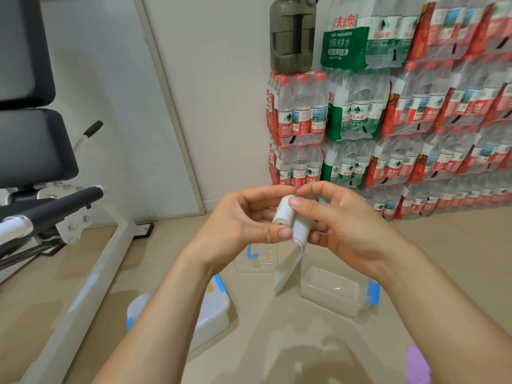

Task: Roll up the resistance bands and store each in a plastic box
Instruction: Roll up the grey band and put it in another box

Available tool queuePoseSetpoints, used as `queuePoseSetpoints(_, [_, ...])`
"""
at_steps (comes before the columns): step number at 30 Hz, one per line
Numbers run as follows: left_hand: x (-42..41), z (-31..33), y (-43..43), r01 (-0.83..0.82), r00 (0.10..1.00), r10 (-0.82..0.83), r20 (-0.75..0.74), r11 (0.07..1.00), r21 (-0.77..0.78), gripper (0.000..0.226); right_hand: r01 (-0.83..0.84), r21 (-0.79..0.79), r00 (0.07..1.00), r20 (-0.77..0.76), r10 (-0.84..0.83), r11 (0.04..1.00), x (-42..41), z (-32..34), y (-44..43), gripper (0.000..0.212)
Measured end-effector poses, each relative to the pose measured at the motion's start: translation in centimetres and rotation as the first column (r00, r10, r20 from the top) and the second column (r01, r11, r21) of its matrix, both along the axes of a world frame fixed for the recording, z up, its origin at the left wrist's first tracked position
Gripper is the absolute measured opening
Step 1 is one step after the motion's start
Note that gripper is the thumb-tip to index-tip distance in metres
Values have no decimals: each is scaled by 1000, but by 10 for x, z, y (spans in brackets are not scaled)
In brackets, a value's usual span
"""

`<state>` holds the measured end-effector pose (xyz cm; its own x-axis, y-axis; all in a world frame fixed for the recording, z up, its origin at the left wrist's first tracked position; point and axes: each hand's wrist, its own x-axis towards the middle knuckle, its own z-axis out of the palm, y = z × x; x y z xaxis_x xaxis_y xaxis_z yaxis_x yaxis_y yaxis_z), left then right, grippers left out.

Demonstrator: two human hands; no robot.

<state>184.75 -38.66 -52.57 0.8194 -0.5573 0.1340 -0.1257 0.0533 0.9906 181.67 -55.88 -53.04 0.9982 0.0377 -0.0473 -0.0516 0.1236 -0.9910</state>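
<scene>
**Purple item**. Near right corner, cut off by the frame edge. It may be another band, but that cannot be told.

**Closed plastic box**. On the floor at near left, partly behind the left forearm. The lid is on and blue clips show. Something pale inside is probably a band already stored.

**Left hand**. Fingers and thumb curl round the rolled part of the white resistance band, with the thumb tip at the roll's near end.

**Right hand**. Thumb and forefinger pinch the same roll from the right.

**White resistance band.** Held in the air between both hands, above the boxes. It is mostly wound, and a short unrolled tail hangs down toward the floor, just left of the open box.

**Open plastic box**. Clear, on the floor to the right below the hands, with a blue clip on its right end. Nothing is visible inside.

**Loose lid**. Clear with a blue clip, lying flat just beyond the open box, to its left.

**Progress (judged).** One box looks finished. The tail of this band remains to be wound, the roll then goes into the open box, and the lid is still to be fitted.

**Surroundings.** Bottled-water packs are stacked at far right, with a dark jug on top. A weight bench stands at far left.
</scene>
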Motion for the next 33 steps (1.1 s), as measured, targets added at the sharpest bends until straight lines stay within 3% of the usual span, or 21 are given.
queuePoseSetpoints(3, [-1, 8, 4, -45, 998, 41, 49, 995, 91, 62, -97, -123, 995, -4, 97, 988, -4, 0, 0, 18])
queuePoseSetpoints(7, [-4, 15, 8, -25, 997, 15, 71, 989, 145, 59, -222, -197, 975, -22, 222, 955, -6, 2, -4, 31])
queuePoseSetpoints(11, [-2, 13, 10, 46, 996, -54, 77, 994, 103, 58, -309, -73, 951, -47, 306, 948, -5, 3, -6, 44])
queuePoseSetpoints(14, [0, 11, 11, 101, 993, -104, 60, 994, 47, 59, -332, 58, 941, -44, 335, 941, -5, 3, -6, 37])
queuePoseSetpoints(17, [2, 12, 14, 99, 993, -103, 58, 993, 67, 65, -330, 72, 943, -19, 332, 941, -5, 3, -6, 34])
queuePoseSetpoints(24, [-1, 16, 15, -32, 971, -75, 226, 898, 438, 68, -185, -222, 981, 14, 193, 957, -5, 1, 0, 24])
queuePoseSetpoints(27, [-4, 18, 11, -92, 952, -84, 294, 838, 538, 65, -163, -257, 984, 24, 175, 952, -5, -2, 5, 20])
queuePoseSetpoints(29, [-5, 17, 9, -102, 950, -68, 306, 856, 507, 63, -164, -202, 985, 27, 173, 966, -4, -3, 4, 23])
queuePoseSetpoints(33, [-4, 9, 4, 56, 988, -80, 133, 983, 175, 62, -154, 108, 988, 18, 153, 982, 1, -1, -3, 44])
